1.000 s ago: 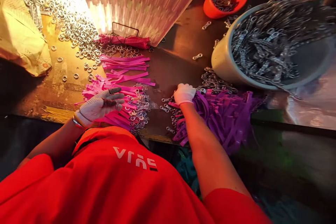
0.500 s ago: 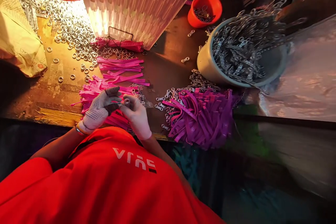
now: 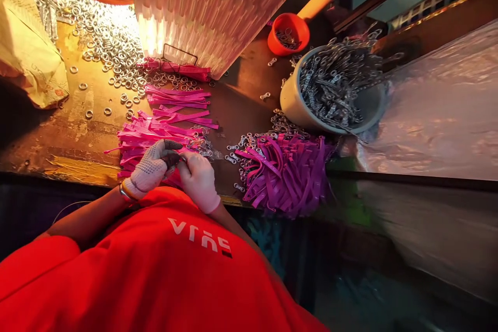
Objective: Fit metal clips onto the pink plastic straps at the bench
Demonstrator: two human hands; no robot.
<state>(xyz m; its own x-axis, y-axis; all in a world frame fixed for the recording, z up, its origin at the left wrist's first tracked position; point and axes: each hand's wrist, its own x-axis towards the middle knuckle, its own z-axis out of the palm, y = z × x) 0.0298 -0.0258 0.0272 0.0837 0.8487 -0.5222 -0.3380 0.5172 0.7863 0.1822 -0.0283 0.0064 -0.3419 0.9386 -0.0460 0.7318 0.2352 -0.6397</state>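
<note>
Both my hands wear white gloves and meet over the near edge of the workbench. My left hand pinches a small metal ring with thumb and forefinger. Touching it, my right hand is closed on the same small piece; what else it holds is hidden. Under them lies a stack of pink straps with metal ends. A heap of purple straps with metal clasps lies to the right.
Loose metal rings cover the back left of the bench. A grey bucket full of metal clasps stands at the right, an orange scoop behind it. A large ribbed lamp shade stands at the back. Yellow paper bag at left.
My right hand left the purple heap and came over to meet my left hand, which kept holding the ring. Both hands have drawn slightly nearer to my body.
</note>
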